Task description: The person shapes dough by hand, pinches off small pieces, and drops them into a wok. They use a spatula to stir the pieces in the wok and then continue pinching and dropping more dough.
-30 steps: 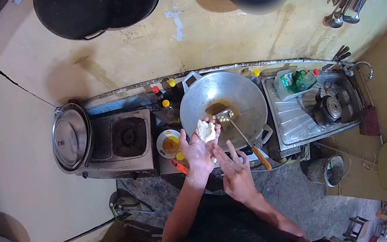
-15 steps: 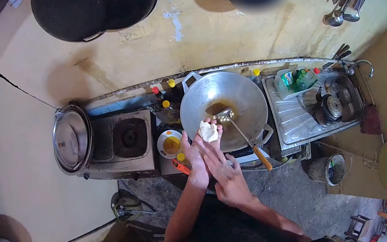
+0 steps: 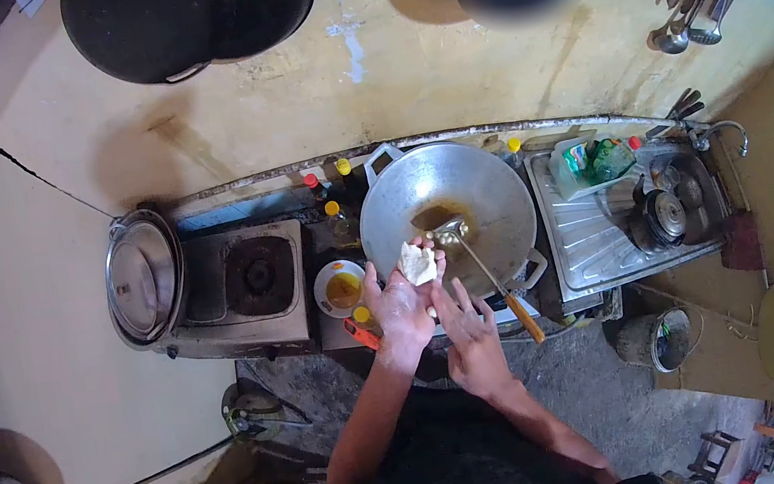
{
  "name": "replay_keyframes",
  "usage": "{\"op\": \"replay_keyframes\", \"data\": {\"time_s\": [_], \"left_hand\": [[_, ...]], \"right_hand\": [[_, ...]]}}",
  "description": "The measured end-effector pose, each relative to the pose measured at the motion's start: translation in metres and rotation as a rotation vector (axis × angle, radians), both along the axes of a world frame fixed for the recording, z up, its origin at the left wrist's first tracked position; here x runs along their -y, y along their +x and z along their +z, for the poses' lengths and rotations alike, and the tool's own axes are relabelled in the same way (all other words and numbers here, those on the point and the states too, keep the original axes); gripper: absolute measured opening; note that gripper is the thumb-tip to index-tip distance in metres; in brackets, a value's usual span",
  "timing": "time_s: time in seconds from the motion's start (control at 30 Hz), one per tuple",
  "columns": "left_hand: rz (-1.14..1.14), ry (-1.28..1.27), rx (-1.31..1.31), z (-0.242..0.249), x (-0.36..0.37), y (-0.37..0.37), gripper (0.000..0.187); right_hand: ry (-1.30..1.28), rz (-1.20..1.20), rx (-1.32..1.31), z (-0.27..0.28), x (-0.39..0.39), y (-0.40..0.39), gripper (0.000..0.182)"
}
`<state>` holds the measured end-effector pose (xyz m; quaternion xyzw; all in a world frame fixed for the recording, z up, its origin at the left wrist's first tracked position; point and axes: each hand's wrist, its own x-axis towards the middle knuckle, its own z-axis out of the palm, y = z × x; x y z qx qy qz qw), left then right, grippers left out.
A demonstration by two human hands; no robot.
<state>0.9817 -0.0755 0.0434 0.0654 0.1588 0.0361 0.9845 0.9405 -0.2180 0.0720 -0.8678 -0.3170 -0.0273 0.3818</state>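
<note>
Palm up, my left hand [image 3: 402, 305] carries a flat, uneven piece of white dough [image 3: 418, 262] on its fingers, above the near side of a large metal wok [image 3: 489, 185]. Its palm looks whitened. Just to the right, my right hand [image 3: 471, 335] is open with its fingers stretched, apart from the dough. A small white lump [image 3: 433, 313] shows between the two hands. In the wok, brownish oil lies at the bottom, and a ladle [image 3: 481, 262] with a wooden handle holds small pale pieces, its handle leaning over the near rim.
Left of the wok stand a bowl [image 3: 344, 287] of yellow liquid, several capped bottles [image 3: 335, 222] and an orange-red item [image 3: 361, 333]. A stove [image 3: 257, 283] and lidded pot [image 3: 138, 281] are farther left. On the right is a sink [image 3: 601, 249] with a black pot [image 3: 663, 216].
My right hand has come away from my left palm and moved a little right, its fingers spreading. The left palm now shows, with the dough still on its fingers.
</note>
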Motion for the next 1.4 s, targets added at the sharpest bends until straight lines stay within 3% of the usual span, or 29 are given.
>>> {"op": "replay_keyframes", "data": {"time_s": [0.13,0.27,0.4,0.53,0.63,0.77,0.9,1.07,1.2,1.3,1.4], "left_hand": [[0.069,-0.064,0.058,-0.017,0.002,0.007,0.076],[0.052,-0.097,0.003,-0.010,0.000,0.003,0.077],[0.037,-0.170,0.072,-0.016,0.002,0.005,0.075],[0.028,-0.149,0.080,-0.008,-0.003,-0.001,0.074],[0.038,-0.069,0.018,-0.009,-0.001,-0.002,0.073],[0.074,-0.188,0.052,-0.012,-0.003,0.000,0.073],[0.031,-0.127,0.068,-0.007,-0.008,-0.007,0.073],[0.049,-0.100,0.043,-0.010,-0.005,-0.006,0.075],[0.046,-0.070,0.005,-0.008,-0.005,-0.004,0.075],[0.039,-0.067,0.075,-0.026,-0.007,0.013,0.073],[0.115,-0.039,0.068,-0.039,-0.010,0.039,0.071]], "right_hand": [[0.019,0.170,0.012,0.011,-0.006,-0.007,0.084],[-0.054,0.038,0.025,0.001,0.006,-0.001,0.078],[0.069,0.147,0.019,0.005,-0.013,-0.006,0.076],[-0.056,0.069,0.019,0.005,0.006,-0.006,0.078],[-0.005,0.062,0.095,0.002,-0.007,0.004,0.077],[0.041,0.197,0.052,0.009,-0.007,-0.009,0.075],[-0.049,0.008,0.053,0.002,-0.004,-0.003,0.076],[-0.056,0.178,0.099,0.016,-0.007,-0.011,0.078],[-0.141,0.010,0.086,0.000,-0.001,0.000,0.076],[-0.097,0.116,0.145,0.004,-0.012,0.004,0.083],[-0.169,-0.062,0.147,0.001,0.013,0.015,0.072]]}}
